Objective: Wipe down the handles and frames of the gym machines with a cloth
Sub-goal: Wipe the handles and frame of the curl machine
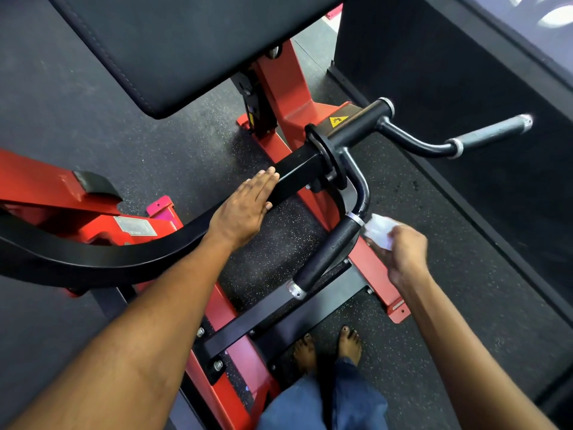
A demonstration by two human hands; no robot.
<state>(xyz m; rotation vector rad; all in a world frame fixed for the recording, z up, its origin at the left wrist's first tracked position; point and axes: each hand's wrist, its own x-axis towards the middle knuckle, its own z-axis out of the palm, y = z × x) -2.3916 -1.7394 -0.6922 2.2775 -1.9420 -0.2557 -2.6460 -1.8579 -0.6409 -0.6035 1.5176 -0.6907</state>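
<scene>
A red and black gym machine fills the view. Its curved black lever arm [130, 252] runs from the left up to a hub, where two handles branch off. My left hand [245, 206] rests flat on that arm with straight fingers. The near handle has a black rubber grip [328, 249] with silver collars. My right hand [403, 252] holds a crumpled white cloth [379, 231] just right of the grip's upper collar; whether the cloth touches the collar is unclear. The far handle [490, 135] is bare grey metal and points right.
A black padded seat [173, 51] hangs over the top left. The red base frame [375, 274] and a black crossbar [279, 318] lie on speckled rubber floor. My bare feet [328, 346] stand by the crossbar. A dark wall panel [449, 72] stands at right.
</scene>
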